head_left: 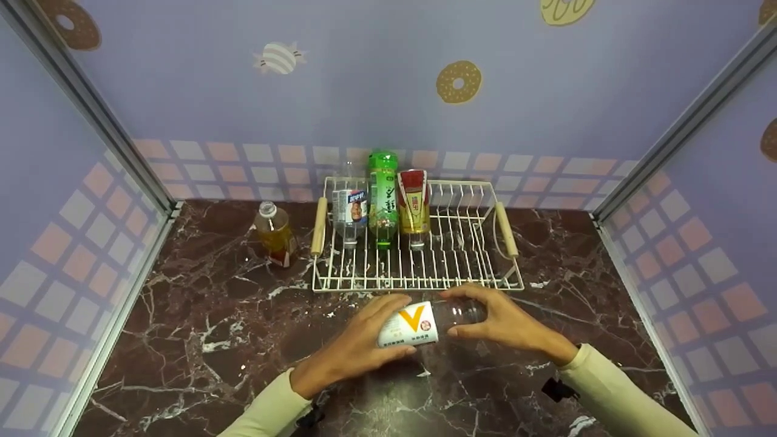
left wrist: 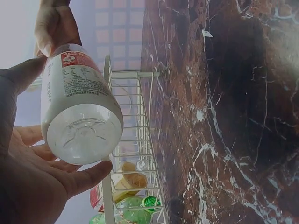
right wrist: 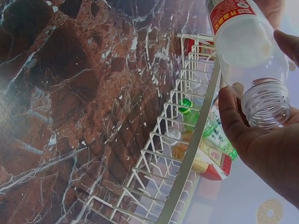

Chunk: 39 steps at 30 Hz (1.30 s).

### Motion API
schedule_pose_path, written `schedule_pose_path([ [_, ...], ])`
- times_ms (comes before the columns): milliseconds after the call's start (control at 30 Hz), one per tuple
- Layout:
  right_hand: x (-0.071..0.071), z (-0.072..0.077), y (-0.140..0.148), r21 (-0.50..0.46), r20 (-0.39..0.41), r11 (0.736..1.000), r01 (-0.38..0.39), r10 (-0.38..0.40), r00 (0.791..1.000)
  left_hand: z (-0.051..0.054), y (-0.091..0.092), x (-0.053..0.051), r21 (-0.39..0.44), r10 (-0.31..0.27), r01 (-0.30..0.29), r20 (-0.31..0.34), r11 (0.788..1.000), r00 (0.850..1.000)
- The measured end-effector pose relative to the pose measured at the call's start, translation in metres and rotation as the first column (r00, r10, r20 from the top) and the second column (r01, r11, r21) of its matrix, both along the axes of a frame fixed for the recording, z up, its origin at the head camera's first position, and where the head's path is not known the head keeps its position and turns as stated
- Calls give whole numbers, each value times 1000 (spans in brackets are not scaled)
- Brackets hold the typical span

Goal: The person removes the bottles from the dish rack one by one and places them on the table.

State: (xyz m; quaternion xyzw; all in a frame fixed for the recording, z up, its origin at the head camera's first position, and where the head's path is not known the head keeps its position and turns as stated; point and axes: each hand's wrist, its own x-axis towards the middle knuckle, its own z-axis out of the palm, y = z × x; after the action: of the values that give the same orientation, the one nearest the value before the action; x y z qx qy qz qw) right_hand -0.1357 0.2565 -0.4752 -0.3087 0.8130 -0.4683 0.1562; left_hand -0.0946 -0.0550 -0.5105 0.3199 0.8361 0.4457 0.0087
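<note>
A clear plastic bottle (head_left: 416, 325) with a white label and orange V lies sideways between my two hands, in front of the rack. My left hand (head_left: 367, 337) holds its base end, fingers and thumb on either side of the label. At the opposite end, my right hand (head_left: 507, 318) grips the clear shoulder near the neck. The right wrist view shows the threaded bottle mouth (right wrist: 266, 105) uncapped, beside the right palm. In the left wrist view the moulded bottle base (left wrist: 84, 133) faces the camera.
Behind the hands stands a white wire rack with wooden handles (head_left: 318, 227). Leaning in it, necks down, are a clear bottle (head_left: 356, 206), a green bottle (head_left: 383, 191) and a red-and-yellow-labelled bottle (head_left: 414, 203). An amber bottle (head_left: 277, 237) stands left of the rack on the marbled counter. Patterned walls enclose three sides.
</note>
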Motion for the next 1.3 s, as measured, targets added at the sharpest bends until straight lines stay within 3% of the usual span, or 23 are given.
schedule_pose_path([
  [200, 5, 2, -4, 7, -18, 1000, -2, 2, 1000, 0, 3, 0, -42, -6, 7, 31, 999, 999],
  [400, 9, 2, -8, 62, -114, 998, -12, 19, 993, -2, 7, 1, -84, -8, 16, 98, 996, 995],
  [733, 15, 1, -13, 91, -190, 995, -34, 50, 981, -7, 15, 1, -126, -23, 34, 88, 991, 996],
  [900, 15, 0, -14, 106, -226, 994, -35, 59, 972, -10, 16, 1, -133, -20, 36, 114, 991, 993],
  [1300, 15, 0, -18, 133, -222, 991, -34, 63, 973, -12, 17, 1, -131, 6, 16, 165, 991, 986],
])
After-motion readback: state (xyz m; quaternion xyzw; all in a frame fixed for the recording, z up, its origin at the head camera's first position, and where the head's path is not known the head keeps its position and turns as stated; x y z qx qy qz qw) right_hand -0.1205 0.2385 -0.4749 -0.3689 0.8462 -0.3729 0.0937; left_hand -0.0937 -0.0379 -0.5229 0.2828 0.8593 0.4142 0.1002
